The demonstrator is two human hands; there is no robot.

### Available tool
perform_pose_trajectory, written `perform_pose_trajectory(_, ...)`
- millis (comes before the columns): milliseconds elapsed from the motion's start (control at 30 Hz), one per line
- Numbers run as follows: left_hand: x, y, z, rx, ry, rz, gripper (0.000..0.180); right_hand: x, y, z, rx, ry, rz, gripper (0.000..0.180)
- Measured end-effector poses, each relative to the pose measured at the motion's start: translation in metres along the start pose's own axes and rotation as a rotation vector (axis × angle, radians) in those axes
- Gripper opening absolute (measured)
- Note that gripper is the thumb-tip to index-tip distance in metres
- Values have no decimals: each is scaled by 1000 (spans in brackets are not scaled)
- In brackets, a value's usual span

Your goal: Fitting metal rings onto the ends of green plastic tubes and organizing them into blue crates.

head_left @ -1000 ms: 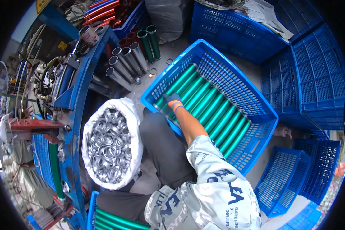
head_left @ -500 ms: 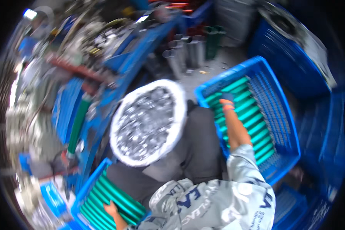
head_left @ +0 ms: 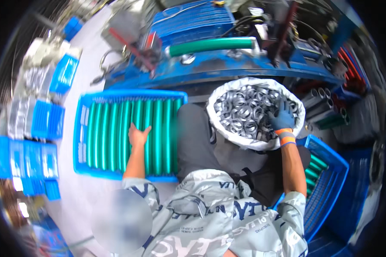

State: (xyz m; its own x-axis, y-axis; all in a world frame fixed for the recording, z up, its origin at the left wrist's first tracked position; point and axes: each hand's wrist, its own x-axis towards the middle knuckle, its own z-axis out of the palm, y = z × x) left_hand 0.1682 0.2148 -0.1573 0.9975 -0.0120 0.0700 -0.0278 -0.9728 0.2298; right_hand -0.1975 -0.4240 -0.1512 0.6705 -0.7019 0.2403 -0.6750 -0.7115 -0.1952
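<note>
My bare left hand [head_left: 139, 135] lies over green metal tubes [head_left: 103, 135] lined up side by side in a blue plastic crate [head_left: 78, 141]. Its thumb and fingers are apart, touching the tubes. My right hand [head_left: 283, 118] wears a dark blue glove with an orange cuff. It rests on the right side of a heap of small silvery metal rings [head_left: 248, 109], fingers stretched out. The rings fill a round container with a white lining [head_left: 222, 132] by my knees. No object shows inside either hand, though the undersides of the fingers are hidden.
Ahead stands a blue workbench [head_left: 227, 64] with a single green tube [head_left: 212, 46] mounted across it. A second blue crate [head_left: 330, 205] with green tubes sits at my right. Grey pipes [head_left: 319, 105] stand beyond the rings. Blue bins [head_left: 25, 156] line the far left.
My view has swung left. My right hand has left the green tubes in the right crate and is now on the metal rings. My left hand is still at the left crate's tubes.
</note>
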Motion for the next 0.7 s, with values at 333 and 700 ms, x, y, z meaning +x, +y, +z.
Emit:
perform_pose_trajectory(333,-19,-59,-66,-35,-113,-202,145,1,-28,12,311,-94,-141,80)
perform_pose_trajectory(700,-2,-49,-76,-211,-94,34,117,-67,-24,-31,424,-175,76,36)
